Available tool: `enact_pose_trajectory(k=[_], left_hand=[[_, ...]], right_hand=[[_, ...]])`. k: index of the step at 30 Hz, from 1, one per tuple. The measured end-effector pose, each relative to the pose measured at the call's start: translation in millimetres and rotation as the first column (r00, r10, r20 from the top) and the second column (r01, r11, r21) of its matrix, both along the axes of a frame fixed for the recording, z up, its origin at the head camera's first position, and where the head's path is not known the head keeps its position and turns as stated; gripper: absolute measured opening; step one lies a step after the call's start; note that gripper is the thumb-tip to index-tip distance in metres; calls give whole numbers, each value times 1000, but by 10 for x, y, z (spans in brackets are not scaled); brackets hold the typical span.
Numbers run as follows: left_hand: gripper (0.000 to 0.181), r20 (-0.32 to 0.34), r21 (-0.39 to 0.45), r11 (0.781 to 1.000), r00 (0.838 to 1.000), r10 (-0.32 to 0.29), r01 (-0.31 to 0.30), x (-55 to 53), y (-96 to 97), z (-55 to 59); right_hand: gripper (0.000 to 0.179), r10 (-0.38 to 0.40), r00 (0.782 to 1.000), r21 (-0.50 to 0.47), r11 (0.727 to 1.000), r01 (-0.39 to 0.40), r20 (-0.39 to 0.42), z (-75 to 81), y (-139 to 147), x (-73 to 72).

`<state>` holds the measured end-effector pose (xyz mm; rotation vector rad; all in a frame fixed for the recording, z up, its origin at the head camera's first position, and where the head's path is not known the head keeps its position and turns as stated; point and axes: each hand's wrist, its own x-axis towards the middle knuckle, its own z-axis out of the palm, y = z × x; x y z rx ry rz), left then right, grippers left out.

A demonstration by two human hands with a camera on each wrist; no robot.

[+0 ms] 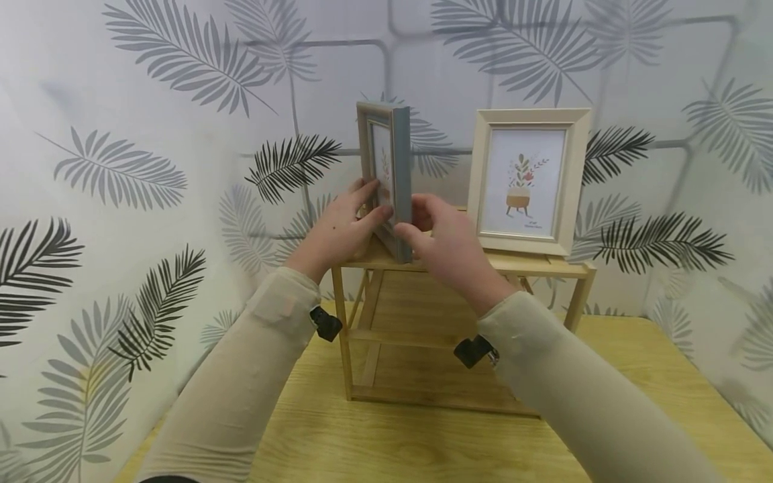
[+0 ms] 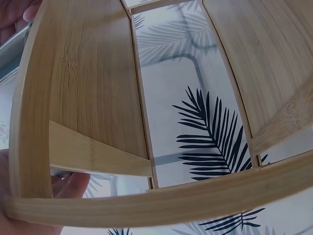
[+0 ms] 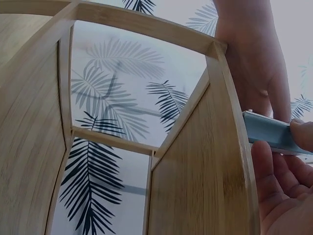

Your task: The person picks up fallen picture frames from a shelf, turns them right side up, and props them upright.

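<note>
A picture frame [image 1: 401, 181] with a beige front border and blue-grey edges stands upright on the wooden rack's [image 1: 513, 265] top, turned nearly edge-on. My left hand [image 1: 342, 225] holds its left part, thumb and finger against the front. From the right, my right hand [image 1: 449, 245] pinches the near edge low down. In the right wrist view the blue edge [image 3: 271, 131] lies between the right hand's thumb and fingers. My left hand [image 2: 14, 205] is partly hidden behind the rack in the left wrist view.
A cream picture frame [image 1: 530, 181] with a potted-plant print stands on the right of the rack's top. The rack has lower shelves and rests on a wood-grain table [image 1: 362, 443]. Leaf-patterned sheeting [image 1: 151, 168] hangs behind and at both sides.
</note>
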<state>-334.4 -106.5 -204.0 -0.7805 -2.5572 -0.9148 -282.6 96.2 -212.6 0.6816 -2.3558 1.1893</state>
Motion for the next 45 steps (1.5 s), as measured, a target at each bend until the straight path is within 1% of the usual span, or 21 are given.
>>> enact_pose_trajectory(k=[4,8,11,15,17,19,22,26,32,36,39,45], left_hand=[[75,-29,24,999,998,-48,49,3,15,-8],[70,-50,64,995,996,-79,82,22,10,-25],[67,-44,108,989,994,-96,100,40,-3,-42],[64,-38,186,970,988,-149,154,59,-12,-62],[65,-49,221,958,983,-178,184,68,-13,-70],[65,-68,242,949,979,-193,204,66,-13,-76],[66,-114,233,951,977,-180,202,65,-15,-83],[64,-157,224,955,974,-163,196,59,-24,-95],[55,-178,256,945,971,-161,203,62,-29,-112],[46,-214,260,941,963,-162,216,63,-36,-114],[43,-239,254,940,956,-168,229,58,-42,-115],[42,-239,256,938,956,-172,233,53,-44,-128]], right_hand=[[49,-14,1000,5,1000,14,-3,6,-31,8],[48,-25,1000,7,1000,25,-11,8,-51,0],[47,-16,1000,-5,1000,16,-7,5,-69,-8],[44,-6,1000,-27,1000,6,-2,5,-101,-15],[43,3,1000,-38,999,-3,6,5,-124,-21],[43,9,1000,-43,999,-8,12,7,-148,-29],[42,-3,1000,-26,1000,3,8,8,-180,-30],[41,-31,999,6,999,31,-26,7,-205,-28],[45,-32,998,57,998,35,-50,6,-221,-47],[47,-5,999,73,997,7,-34,7,-204,-68],[48,9,999,86,996,-6,-31,11,-193,-79],[48,8,1000,115,993,-6,-19,42,-175,-93]])
